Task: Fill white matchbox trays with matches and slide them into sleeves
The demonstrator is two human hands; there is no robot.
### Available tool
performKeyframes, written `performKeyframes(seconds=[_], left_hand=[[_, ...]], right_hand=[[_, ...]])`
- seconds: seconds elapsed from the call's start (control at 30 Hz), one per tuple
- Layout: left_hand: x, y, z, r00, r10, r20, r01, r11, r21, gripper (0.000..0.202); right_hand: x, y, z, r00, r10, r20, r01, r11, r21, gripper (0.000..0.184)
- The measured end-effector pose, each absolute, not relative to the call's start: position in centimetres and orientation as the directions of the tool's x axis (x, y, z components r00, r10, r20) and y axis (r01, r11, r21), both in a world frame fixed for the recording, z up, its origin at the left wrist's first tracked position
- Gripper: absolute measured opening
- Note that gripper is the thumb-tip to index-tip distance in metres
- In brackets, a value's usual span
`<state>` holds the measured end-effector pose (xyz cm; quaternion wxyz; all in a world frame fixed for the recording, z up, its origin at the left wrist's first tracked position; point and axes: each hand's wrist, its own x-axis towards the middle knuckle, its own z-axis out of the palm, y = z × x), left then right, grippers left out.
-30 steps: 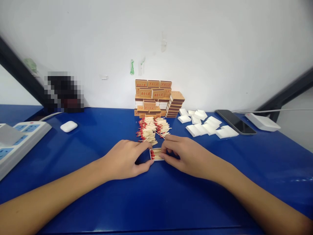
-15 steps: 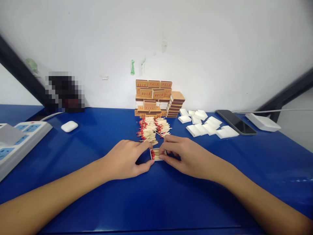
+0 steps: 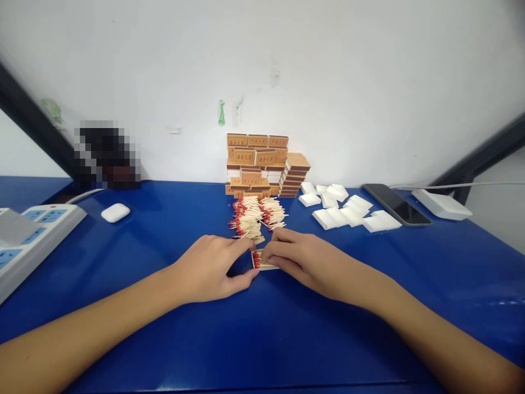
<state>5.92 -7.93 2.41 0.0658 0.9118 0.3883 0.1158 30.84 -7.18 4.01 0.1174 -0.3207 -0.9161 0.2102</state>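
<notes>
You are holding one open matchbox tray [image 3: 269,268] on the blue counter [image 3: 246,339], just in front of two heaps of loose matches [image 3: 248,216]. Your left hand [image 3: 215,268] is pinching its left end, the grip parted only as far as the tray's width. Your right hand [image 3: 307,260] is bending over the right part, fingertips drawn together (they are hiding the spot, so I cannot tell whether they are gripping a match). Red heads [image 3: 256,259] are showing inside, too crowded to count. Three matchboxes [image 3: 258,140] are topping one stack [image 3: 250,177]; one phone [image 3: 396,204] is lying farther right.
</notes>
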Motion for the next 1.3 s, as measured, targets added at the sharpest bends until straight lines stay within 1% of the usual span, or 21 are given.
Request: performKeyframes(seconds=[0.17,0.47,0.7,1.0,1.1,1.2,1.23,1.3], left_hand=[[5.9,-8.0,2.5,0.669,0.728,0.151,0.695,-0.684,0.219,0.025],[6.0,-8.0,2.6,0.667,0.728,0.157,0.695,-0.685,0.219,0.028],[5.9,-8.0,2.4,0.663,0.733,0.152,0.698,-0.678,0.231,0.030],[6.0,-8.0,2.6,0.661,0.737,0.138,0.699,-0.673,0.242,0.030],[6.0,-8.0,2.5,0.661,0.738,0.140,0.699,-0.672,0.243,0.030],[5.9,-8.0,2.4,0.660,0.735,0.158,0.694,-0.676,0.248,0.030],[5.9,-8.0,2.3,0.659,0.734,0.162,0.693,-0.677,0.250,0.030],[5.8,-8.0,2.2,0.659,0.734,0.165,0.691,-0.677,0.253,0.031]], right_hand=[[30.8,-7.2,4.1,-0.769,0.635,0.078,0.538,0.707,-0.459,0.021],[30.8,-7.4,3.9,-0.728,0.670,0.143,0.565,0.705,-0.429,0.018],[30.8,-7.3,3.9,-0.732,0.668,0.133,0.574,0.710,-0.408,0.019],[31.0,-7.3,4.0,-0.727,0.671,0.148,0.568,0.708,-0.419,0.025],[31.0,-7.0,3.8,-0.713,0.667,0.218,0.548,0.723,-0.421,0.024],[31.3,-6.3,3.5,-0.645,0.661,0.382,0.521,0.747,-0.412,0.020],[31.5,-5.9,3.4,-0.605,0.673,0.425,0.535,0.740,-0.409,0.018],[32.0,-4.9,3.2,-0.530,0.713,0.458,0.593,0.698,-0.401,0.013]])
